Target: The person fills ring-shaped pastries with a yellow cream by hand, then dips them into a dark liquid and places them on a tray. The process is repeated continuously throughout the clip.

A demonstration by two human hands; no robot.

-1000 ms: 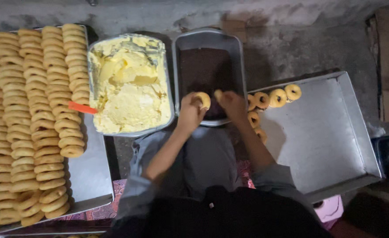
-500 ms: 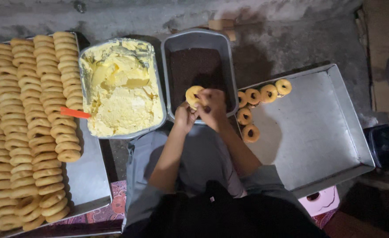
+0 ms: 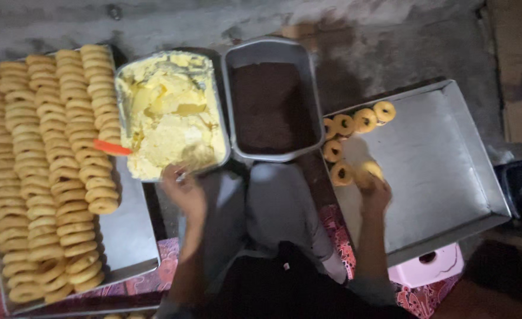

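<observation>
My right hand [image 3: 374, 195] is shut on a coated ring doughnut [image 3: 371, 171] and holds it down on the metal tray [image 3: 444, 171] at my right, beside another doughnut [image 3: 341, 173]. My left hand [image 3: 185, 190] hovers with curled fingers at the near rim of the tub of yellow cream [image 3: 166, 118]; a small pale object shows at its fingertips, and I cannot tell what it is. Between the two hands, further back, stands a metal tub of dark brown sprinkles [image 3: 271, 106].
Several finished doughnuts [image 3: 364, 120] line the right tray's far left corner. An orange-handled spatula [image 3: 112, 147] sticks out of the cream. A large tray [image 3: 132, 236] at my left carries rows of plain rings [image 3: 48, 171]. A pink stool [image 3: 432, 266] stands at lower right.
Both hands held one doughnut over the sprinkle tub. They have since parted: the right hand carried the doughnut down to the right tray, and the left hand moved to the cream tub's near edge.
</observation>
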